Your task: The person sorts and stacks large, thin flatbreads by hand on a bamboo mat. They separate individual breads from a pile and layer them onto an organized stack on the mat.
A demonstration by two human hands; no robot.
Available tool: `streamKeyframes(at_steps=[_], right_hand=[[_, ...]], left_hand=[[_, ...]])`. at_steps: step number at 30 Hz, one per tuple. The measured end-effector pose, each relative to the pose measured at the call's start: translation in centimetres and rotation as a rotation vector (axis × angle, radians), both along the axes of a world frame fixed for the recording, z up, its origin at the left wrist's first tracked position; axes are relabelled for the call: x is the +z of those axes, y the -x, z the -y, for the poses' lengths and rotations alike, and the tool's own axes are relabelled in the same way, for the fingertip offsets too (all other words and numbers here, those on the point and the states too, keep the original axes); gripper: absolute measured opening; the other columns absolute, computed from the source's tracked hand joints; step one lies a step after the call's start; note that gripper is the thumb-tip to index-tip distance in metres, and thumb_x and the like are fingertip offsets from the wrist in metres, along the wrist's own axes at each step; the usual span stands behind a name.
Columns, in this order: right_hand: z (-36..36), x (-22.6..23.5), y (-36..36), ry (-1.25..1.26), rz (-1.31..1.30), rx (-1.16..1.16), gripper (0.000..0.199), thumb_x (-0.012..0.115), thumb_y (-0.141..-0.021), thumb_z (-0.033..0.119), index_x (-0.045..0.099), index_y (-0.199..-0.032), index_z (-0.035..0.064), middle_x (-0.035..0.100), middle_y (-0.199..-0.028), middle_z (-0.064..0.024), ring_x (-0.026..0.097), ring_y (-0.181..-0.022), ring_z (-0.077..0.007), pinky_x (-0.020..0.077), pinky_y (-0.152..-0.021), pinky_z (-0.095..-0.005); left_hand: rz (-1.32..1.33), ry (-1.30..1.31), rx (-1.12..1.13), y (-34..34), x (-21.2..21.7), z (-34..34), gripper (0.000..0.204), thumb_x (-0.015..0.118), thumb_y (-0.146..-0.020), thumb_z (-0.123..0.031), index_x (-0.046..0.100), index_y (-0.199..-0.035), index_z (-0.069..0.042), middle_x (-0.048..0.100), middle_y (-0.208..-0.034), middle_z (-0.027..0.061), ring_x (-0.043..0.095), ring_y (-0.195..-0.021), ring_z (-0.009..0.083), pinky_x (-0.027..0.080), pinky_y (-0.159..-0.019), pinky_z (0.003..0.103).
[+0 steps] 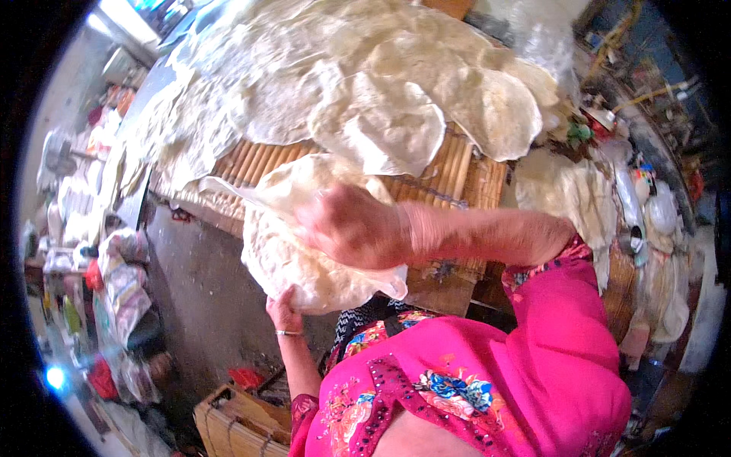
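A thin, round, off-white flatbread (pixel 282 263) hangs before me, wrinkled and partly folded, between my two hands. My left hand (pixel 285 311) pinches its lower edge, thumb on the near face; a bracelet circles that wrist. Across the upper part reaches my right hand (pixel 354 228), its fingers curled in against the sheet, with a raised flap beside them. The fingertips of that hand are hidden and slightly blurred. Just beyond, many similar flatbreads (pixel 381 122) lie overlapping on a slatted bamboo mat (pixel 270 158).
More pale sheets (pixel 563 190) lie at the right, beside plastic bags and small items. A wooden slatted box or stool (pixel 236 423) stands low at the left. Bundled cloths and bags (pixel 126 274) line the left side. Clear plastic (pixel 541 38) sits at the far right.
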State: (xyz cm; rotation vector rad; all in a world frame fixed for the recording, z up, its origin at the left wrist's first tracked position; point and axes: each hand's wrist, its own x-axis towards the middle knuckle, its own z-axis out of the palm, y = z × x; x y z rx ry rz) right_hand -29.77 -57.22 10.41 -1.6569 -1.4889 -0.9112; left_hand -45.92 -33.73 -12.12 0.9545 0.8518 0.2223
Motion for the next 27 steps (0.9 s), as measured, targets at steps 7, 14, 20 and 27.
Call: streamKeyframes(at_steps=[7, 14, 20, 27], right_hand=[[15.0, 3.3, -9.4, 0.071, -0.725, 0.093, 0.015, 0.053, -0.081, 0.007, 0.054, -0.067, 0.002, 0.049, -0.07, -0.0041, 0.055, -0.076, -0.015, 0.0473, -0.071, -0.0266], [28.2, -6.9, -5.3, -0.737, -1.658, -0.251, 0.02, 0.055, -0.077, 0.009, 0.055, -0.09, -0.0062, 0.059, -0.089, -0.0126, 0.059, -0.084, -0.0196, 0.0484, -0.077, -0.0294], [34.5, -17.8, -3.9, -0.802, -1.823, -0.685, 0.016, 0.052, -0.077, 0.008, 0.055, -0.088, -0.0039, 0.06, -0.078, -0.0119, 0.062, -0.065, -0.021, 0.053, -0.052, -0.0334], [30.1, -13.7, -6.2, -0.638, -1.578, -0.534, 0.013, 0.056, -0.074, 0.013, 0.055, -0.074, 0.0001, 0.054, -0.066, -0.0066, 0.054, -0.05, -0.0152, 0.0477, -0.04, -0.0289]], left_hand=[[0.025, -0.025, -0.071, 0.2, -0.1, -0.9, 0.042, 0.057, -0.065, 0.012, 0.049, -0.105, 0.003, 0.058, -0.096, 0.0114, 0.059, -0.084, 0.0238, 0.05, -0.075, 0.034], [-0.012, -0.043, -0.112, 0.8, 2.1, -2.0, 0.038, 0.053, -0.066, 0.011, 0.049, -0.103, 0.004, 0.058, -0.095, 0.0134, 0.059, -0.082, 0.0249, 0.05, -0.074, 0.036], [-0.096, -0.078, -0.139, 0.9, 2.0, -3.0, 0.038, 0.054, -0.068, 0.01, 0.048, -0.105, 0.003, 0.058, -0.094, 0.0133, 0.059, -0.082, 0.0268, 0.051, -0.074, 0.04], [-0.057, -0.054, -0.199, 1.1, 0.0, -3.7, 0.032, 0.055, -0.072, 0.003, 0.051, -0.103, 0.003, 0.059, -0.093, 0.0124, 0.059, -0.083, 0.0257, 0.05, -0.075, 0.039]])
